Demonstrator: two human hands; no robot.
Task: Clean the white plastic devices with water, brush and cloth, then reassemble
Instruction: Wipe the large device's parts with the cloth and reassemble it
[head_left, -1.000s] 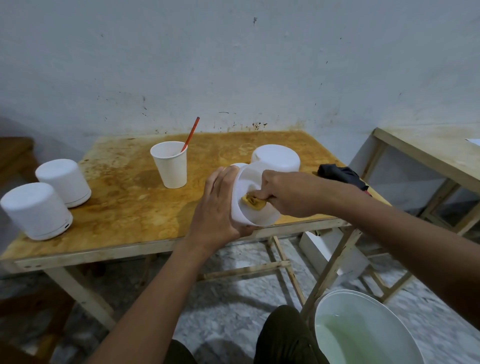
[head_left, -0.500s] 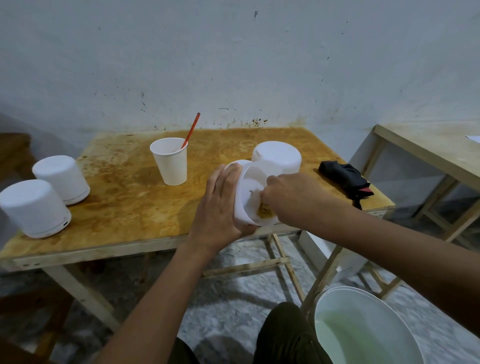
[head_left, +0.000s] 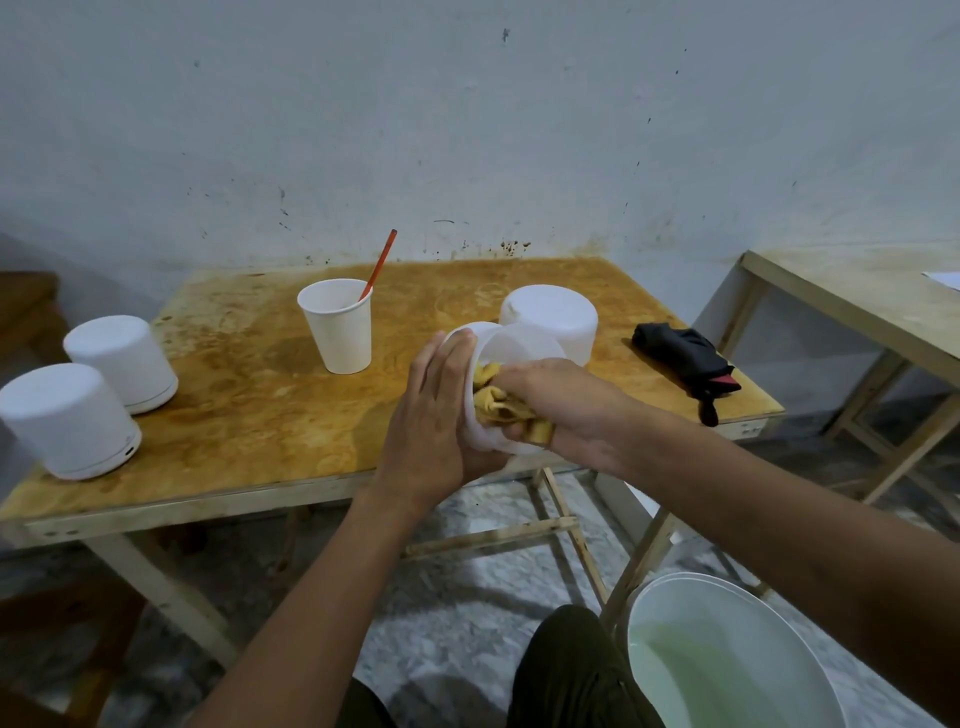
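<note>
A stained, orange-brown wooden table (head_left: 260, 415) stands against the scuffed wall. A second, paler wooden table (head_left: 857, 306) stands off to its right. On the floor by the person's knee sits a round white plastic bucket (head_left: 640, 605) holding pale greenish water.

Two white cylindrical plastic devices (head_left: 67, 421) (head_left: 122, 364) stand upright and close together at the table's left end. A squat white plastic cover (head_left: 550, 317) sits right of centre. Left of it is a white paper cup (head_left: 337, 327) with a thin red stick (head_left: 382, 262) leaning out of it. A folded black fabric item (head_left: 680, 358) lies near the right edge.

The open white plastic shell (head_left: 509, 343) is held in the air over the table's near edge, just in front of the cover, with its mouth tilted to the right. The left hand (head_left: 431, 415) grasps it from outside, fingers laid up along the wall and thumb tucked under the lower rim. The right hand (head_left: 571, 410) reaches into the mouth. Its fingers are clenched round a bunched yellow cloth (head_left: 498, 405) that presses against the inside of the shell.
</note>
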